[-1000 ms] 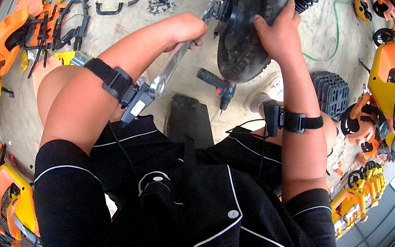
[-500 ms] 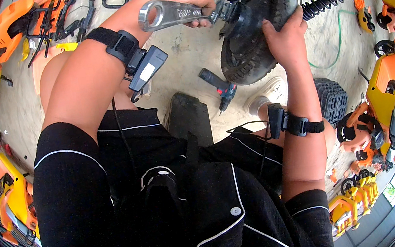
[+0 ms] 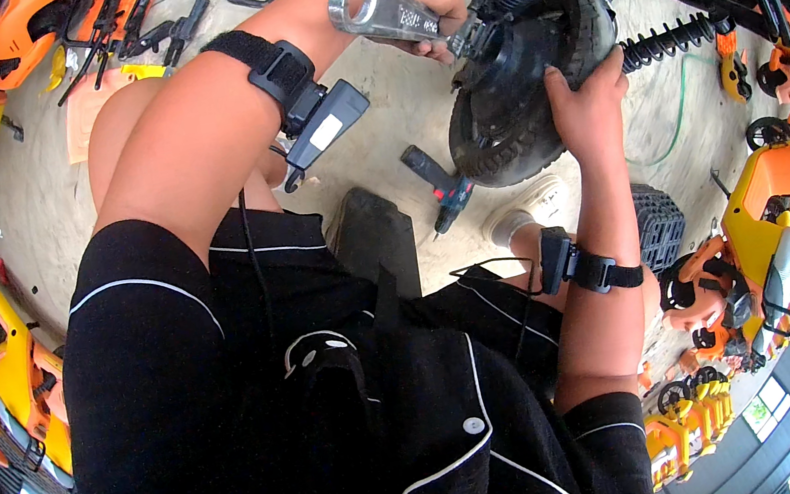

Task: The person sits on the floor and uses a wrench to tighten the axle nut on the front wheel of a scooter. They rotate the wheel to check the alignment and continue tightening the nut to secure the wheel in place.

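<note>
My left hand (image 3: 436, 24) is closed around the shank of a silver wrench (image 3: 405, 19). The wrench's ring end points back toward me, and its far end meets the dark metal parts at the wheel's hub; the contact there is hidden. A black knobby-treaded wheel (image 3: 494, 160) stands tilted in front of me. On its right side my right hand (image 3: 594, 106) grips the tire, thumb on the near face and fingers over the tread. Black coil-spring shock absorbers (image 3: 665, 44) sit above and to the right of the wheel.
A cordless drill (image 3: 440, 188) lies on the concrete floor below the wheel, near my shoe (image 3: 536, 207). By my right forearm sits a black plastic crate (image 3: 660, 225). Orange and yellow vehicle bodies (image 3: 776, 193) line both sides. Black frame parts (image 3: 166, 21) lie far left.
The wrench's ring end has swung to the right and slightly up, with my left hand moving along. My right hand stays on the tire. The whole view has shifted a little.
</note>
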A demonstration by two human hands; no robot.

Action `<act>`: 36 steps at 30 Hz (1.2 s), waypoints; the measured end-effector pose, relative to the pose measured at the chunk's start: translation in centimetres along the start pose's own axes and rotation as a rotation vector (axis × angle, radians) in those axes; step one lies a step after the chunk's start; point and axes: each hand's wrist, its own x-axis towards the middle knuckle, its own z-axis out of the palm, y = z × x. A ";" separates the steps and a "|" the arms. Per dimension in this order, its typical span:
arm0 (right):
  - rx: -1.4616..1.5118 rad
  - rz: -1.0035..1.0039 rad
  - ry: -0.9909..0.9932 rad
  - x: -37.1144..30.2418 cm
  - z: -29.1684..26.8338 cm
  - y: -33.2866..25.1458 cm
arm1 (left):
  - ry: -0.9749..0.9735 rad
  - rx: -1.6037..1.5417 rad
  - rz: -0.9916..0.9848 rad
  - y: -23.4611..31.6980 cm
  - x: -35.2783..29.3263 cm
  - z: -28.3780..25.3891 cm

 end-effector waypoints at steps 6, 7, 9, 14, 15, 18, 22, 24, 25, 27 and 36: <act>-0.002 0.020 -0.016 0.0 -0.3 -0.9 | 0.030 -0.084 -0.149 0.9 1.1 0.5; -0.001 0.015 -0.016 0.1 -0.4 -1.0 | 0.017 -0.079 -0.197 1.3 1.2 0.5; -0.002 0.016 -0.012 0.1 -0.3 -0.9 | 0.029 -0.187 -0.327 2.2 1.1 0.5; -0.020 -0.001 0.013 0.2 -0.2 -0.2 | 0.081 -0.127 -0.238 1.4 0.9 1.5; -0.006 0.007 0.004 0.2 -0.2 -0.4 | 0.081 -0.121 -0.207 1.0 0.9 1.6; -0.008 0.041 -0.017 0.3 -0.4 -0.8 | 0.081 -0.220 -0.189 0.8 1.1 1.5; -0.005 0.016 0.022 0.2 -0.1 -0.4 | 0.014 -0.251 -0.214 0.8 2.1 0.6; -0.029 0.013 0.025 0.3 -0.2 -0.4 | 0.063 -0.275 -0.203 1.4 1.6 0.9; -0.041 0.011 0.026 0.3 -0.3 -0.5 | 0.099 -0.268 -0.211 1.6 1.7 1.1; -0.006 0.024 0.023 0.2 -0.2 -0.4 | 0.169 -0.249 -0.223 2.5 2.1 1.6; -0.008 0.001 0.055 0.1 -0.3 -0.4 | 0.122 -0.156 -0.227 2.5 2.5 3.4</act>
